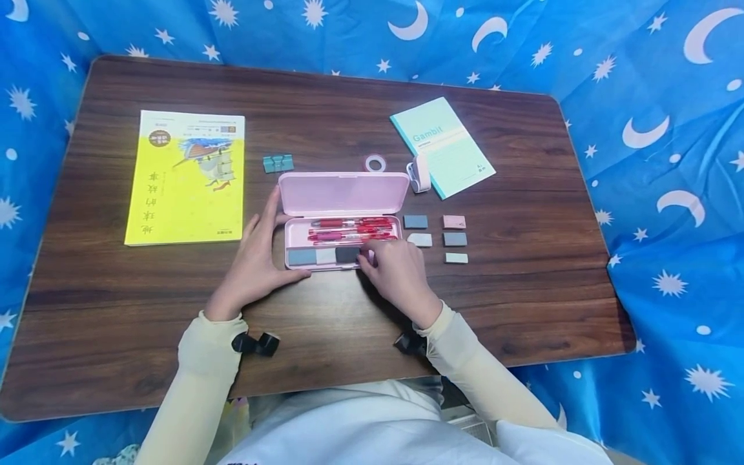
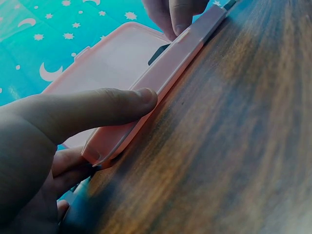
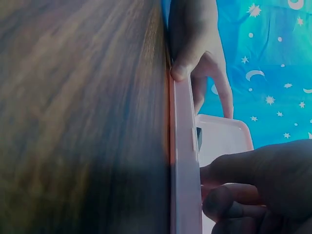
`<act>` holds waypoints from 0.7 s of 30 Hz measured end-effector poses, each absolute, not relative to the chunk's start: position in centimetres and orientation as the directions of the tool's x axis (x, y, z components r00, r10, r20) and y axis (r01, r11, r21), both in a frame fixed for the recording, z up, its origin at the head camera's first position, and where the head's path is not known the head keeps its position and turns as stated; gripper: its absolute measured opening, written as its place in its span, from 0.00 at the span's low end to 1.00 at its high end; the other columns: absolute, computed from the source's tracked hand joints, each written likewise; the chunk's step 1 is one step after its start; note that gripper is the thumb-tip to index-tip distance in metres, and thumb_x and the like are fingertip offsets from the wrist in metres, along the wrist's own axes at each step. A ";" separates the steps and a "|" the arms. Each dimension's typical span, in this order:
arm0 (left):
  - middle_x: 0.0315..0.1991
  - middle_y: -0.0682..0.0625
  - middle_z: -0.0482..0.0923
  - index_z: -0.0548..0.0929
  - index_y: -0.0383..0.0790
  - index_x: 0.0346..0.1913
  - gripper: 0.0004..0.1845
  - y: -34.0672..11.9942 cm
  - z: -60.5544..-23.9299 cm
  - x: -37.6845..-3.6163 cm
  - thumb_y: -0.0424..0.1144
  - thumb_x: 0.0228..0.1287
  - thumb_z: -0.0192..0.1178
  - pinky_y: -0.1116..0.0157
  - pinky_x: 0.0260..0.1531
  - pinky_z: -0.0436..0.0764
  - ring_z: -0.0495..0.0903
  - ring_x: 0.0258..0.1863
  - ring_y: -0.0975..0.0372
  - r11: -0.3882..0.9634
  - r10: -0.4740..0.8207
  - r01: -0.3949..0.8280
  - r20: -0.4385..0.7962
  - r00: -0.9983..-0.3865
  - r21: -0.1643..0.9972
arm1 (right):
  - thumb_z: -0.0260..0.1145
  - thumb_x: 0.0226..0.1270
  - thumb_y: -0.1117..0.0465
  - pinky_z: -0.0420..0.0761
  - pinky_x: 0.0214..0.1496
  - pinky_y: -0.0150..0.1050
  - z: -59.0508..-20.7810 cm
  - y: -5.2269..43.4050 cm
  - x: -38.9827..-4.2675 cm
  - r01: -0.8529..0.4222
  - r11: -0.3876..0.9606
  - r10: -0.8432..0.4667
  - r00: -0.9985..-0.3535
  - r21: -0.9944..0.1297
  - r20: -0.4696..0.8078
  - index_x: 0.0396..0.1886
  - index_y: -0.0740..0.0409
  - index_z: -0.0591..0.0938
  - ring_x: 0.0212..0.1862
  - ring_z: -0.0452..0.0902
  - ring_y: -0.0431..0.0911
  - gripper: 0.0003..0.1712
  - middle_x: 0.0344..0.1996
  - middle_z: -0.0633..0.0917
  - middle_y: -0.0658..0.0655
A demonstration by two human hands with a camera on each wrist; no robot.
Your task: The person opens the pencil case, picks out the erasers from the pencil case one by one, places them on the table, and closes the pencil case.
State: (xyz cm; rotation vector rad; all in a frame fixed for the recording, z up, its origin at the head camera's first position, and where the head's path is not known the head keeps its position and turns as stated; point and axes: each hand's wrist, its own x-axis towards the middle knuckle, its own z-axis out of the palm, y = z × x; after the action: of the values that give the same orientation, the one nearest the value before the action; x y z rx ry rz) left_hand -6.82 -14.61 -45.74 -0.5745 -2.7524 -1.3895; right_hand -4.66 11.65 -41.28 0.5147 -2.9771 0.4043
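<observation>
A pink pencil case point(image 1: 287, 242) lies on the table with its lid raised. My left hand point(image 1: 256, 265) grips its left end, thumb point(image 2: 131, 103) along the front wall and fingers behind. Red pens point(image 1: 349, 230) fill the back compartment. Along the front one lie a blue-grey eraser point(image 1: 302, 257), a white eraser point(image 1: 326, 256) and a dark eraser point(image 1: 347, 255). At the dark one's right end, my right hand point(image 1: 401, 271) pinches it, its edge showing above the rim in the left wrist view. The fingers hide the front compartment's right part.
Several loose erasers point(image 1: 454, 239) lie right of the case. Behind it are a teal binder clip point(image 1: 278, 163), a tape roll point(image 1: 375, 163) and a white-and-grey gadget point(image 1: 420, 174) by a mint notebook point(image 1: 444, 147). Far left lies a yellow book point(image 1: 186, 187).
</observation>
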 end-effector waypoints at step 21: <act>0.66 0.42 0.76 0.32 0.59 0.82 0.81 -14.5 -45.9 -6.9 0.46 0.34 0.87 0.49 0.78 0.41 0.69 0.70 0.53 0.534 0.316 0.322 0.169 -0.934 0.782 | 0.73 0.64 0.53 0.64 0.20 0.36 -41.6 11.5 -4.8 -0.298 0.898 -0.286 -0.954 -0.323 0.086 0.36 0.52 0.89 0.20 0.71 0.42 0.08 0.17 0.80 0.47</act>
State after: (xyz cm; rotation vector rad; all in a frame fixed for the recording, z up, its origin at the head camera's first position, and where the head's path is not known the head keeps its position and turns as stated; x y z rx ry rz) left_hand -6.94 -14.51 -45.90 -0.5710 -2.7449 -1.4019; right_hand -4.77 11.53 -41.57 0.4654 -3.0253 0.5239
